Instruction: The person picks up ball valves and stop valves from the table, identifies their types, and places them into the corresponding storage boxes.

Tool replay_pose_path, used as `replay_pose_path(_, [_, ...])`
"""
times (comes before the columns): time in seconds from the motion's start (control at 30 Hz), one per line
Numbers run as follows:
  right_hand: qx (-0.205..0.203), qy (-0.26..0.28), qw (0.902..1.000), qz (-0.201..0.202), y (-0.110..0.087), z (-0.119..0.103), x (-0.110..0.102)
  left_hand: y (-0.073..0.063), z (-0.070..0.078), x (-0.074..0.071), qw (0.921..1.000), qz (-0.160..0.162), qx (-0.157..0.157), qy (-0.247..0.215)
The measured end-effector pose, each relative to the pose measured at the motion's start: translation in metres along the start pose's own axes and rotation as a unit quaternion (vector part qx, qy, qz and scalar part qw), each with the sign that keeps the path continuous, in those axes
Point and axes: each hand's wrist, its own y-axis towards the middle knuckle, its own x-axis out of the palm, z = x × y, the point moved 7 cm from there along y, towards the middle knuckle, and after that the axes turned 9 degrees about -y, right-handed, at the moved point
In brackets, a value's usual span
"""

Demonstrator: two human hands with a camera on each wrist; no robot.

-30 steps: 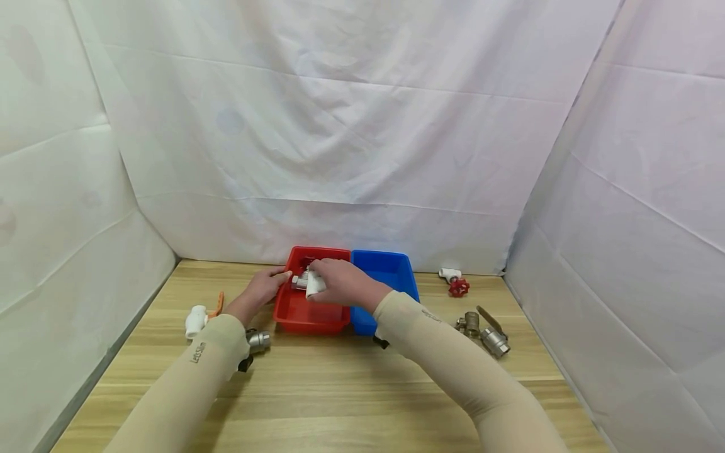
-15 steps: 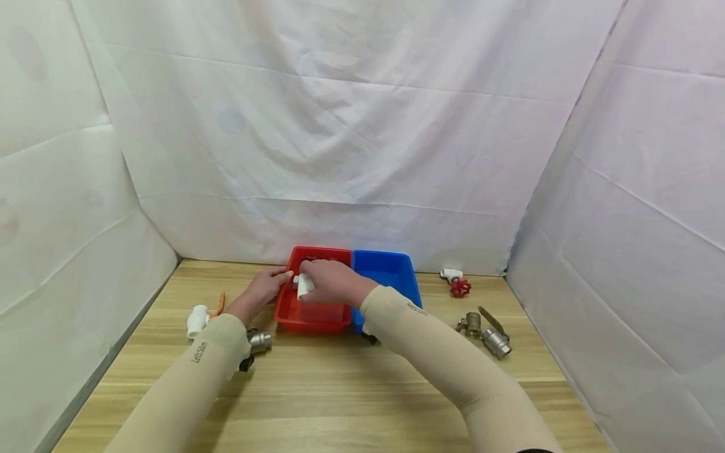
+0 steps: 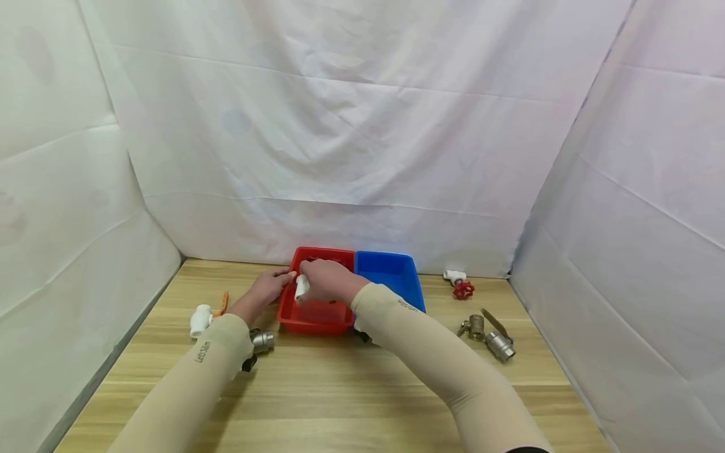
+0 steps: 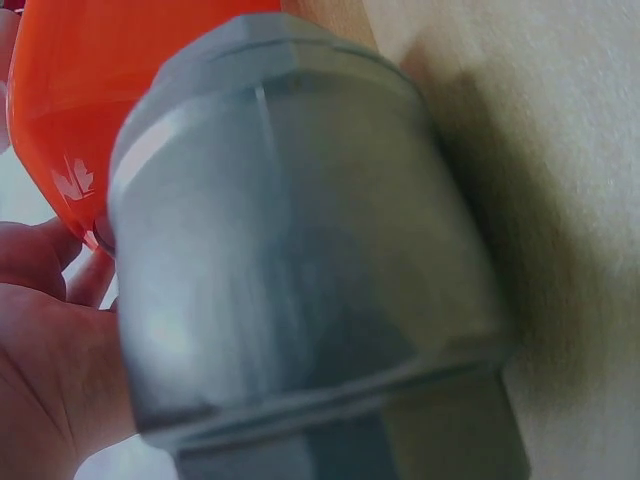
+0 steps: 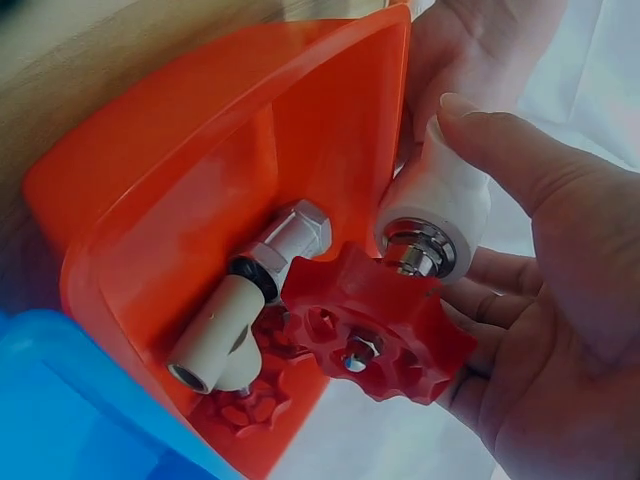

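Note:
My right hand (image 3: 327, 280) is over the red bin (image 3: 314, 328), holding a white stop valve (image 5: 437, 200) by its body between thumb and fingers. The valve's red handwheel (image 5: 378, 322) hangs toward the bin's inside in the right wrist view. My left hand (image 3: 267, 288) grips the bin's left rim. Inside the bin lie a silver metal valve (image 5: 296, 238) and a cream-white valve (image 5: 222, 330) with a red wheel. Close before the left wrist camera, a steel ball valve (image 4: 300, 240) on the table hides part of the bin.
A blue bin (image 3: 391, 267) adjoins the red one on the right. At far right lie a white valve with red wheel (image 3: 463, 290), a brass valve (image 3: 477, 327) and a lever ball valve (image 3: 501, 346). A white valve with orange lever (image 3: 200, 321) lies beside the left forearm.
My right hand has moved left inside the red bin with the white valve, closer to the left wall. The left hand has stayed at the rim.

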Motion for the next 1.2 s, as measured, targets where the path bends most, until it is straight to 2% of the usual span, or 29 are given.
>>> replay_pose_path(0.47, [0.005,-0.001,0.9999,-0.011,0.005,-0.004,0.006,-0.002,-0.001,-0.001,1.0000,0.002,-0.001,0.006])
replay_pose_path(0.8, [0.031,-0.011,0.9990,-0.031,0.013,0.001,0.029,-0.004,0.002,0.003,0.9999,0.007,0.011,0.004])
replay_pose_path(1.0, [0.030,-0.035,0.9985,-0.030,0.018,-0.002,0.040,-0.007,0.003,0.005,0.9999,0.016,-0.002,0.005])
replay_pose_path(1.2, [0.035,-0.065,0.9968,-0.029,0.015,-0.004,0.045,-0.005,0.003,0.008,0.9997,0.021,0.009,0.005])
